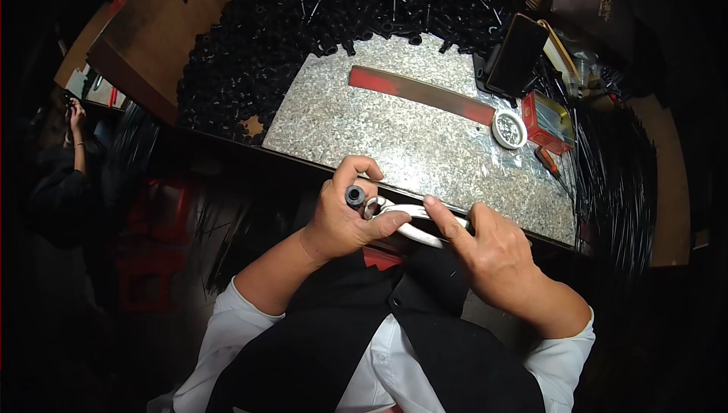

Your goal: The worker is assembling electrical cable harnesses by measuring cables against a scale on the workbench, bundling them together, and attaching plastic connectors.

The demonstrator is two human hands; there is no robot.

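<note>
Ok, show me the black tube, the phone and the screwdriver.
Black tube (355, 197), head view: its open end.
Phone (518, 56), head view: its dark flat face.
Screwdriver (547, 162), head view: its orange handle.

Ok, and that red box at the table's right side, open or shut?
Open: the red box shows no lid across its top, and its inside is visible from above.
</note>
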